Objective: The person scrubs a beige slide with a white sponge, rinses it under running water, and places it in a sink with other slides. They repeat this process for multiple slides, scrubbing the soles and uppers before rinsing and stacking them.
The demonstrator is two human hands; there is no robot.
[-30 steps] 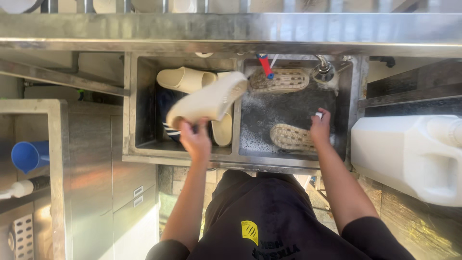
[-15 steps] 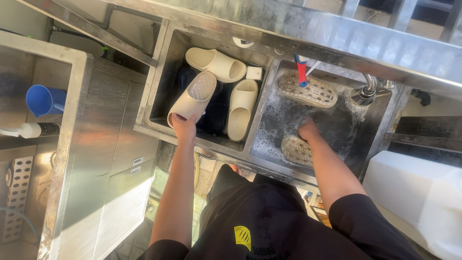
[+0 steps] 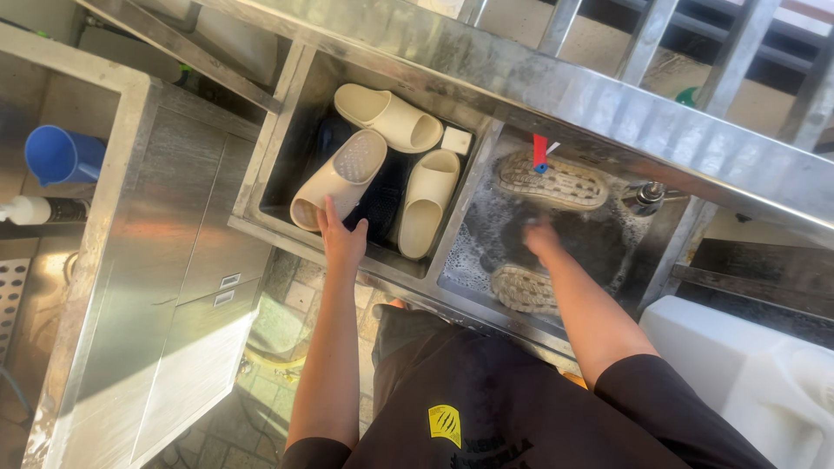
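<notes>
My left hand (image 3: pixel 340 241) grips the heel end of a cream slide (image 3: pixel 337 179), which lies sole up and slanted in the left sink basin (image 3: pixel 271 152). Two more cream slides (image 3: pixel 389 116) (image 3: pixel 427 201) lie beside it over dark shoes (image 3: pixel 379 201). My right hand (image 3: pixel 540 236) is blurred in the soapy right basin (image 3: pixel 473 260), between two beige knitted shoes, one far (image 3: pixel 556 181) and one near (image 3: pixel 521 288). It touches neither shoe clearly. A red and blue brush (image 3: pixel 539 153) stands at the far shoe.
A steel shelf (image 3: pixel 556 82) overhangs the far side of the sink. There is a tap (image 3: pixel 647 198) at the right basin's far corner and a white plastic jug (image 3: pixel 747 373) at the right. A blue cup (image 3: pixel 59 155) and a white bottle (image 3: pixel 35 210) sit at the left by steel drawers (image 3: pixel 204 252).
My left hand has lowered the cream slide from above the basin down into it. My right hand has left the near knitted shoe and moved toward the basin's middle. The camera has tilted.
</notes>
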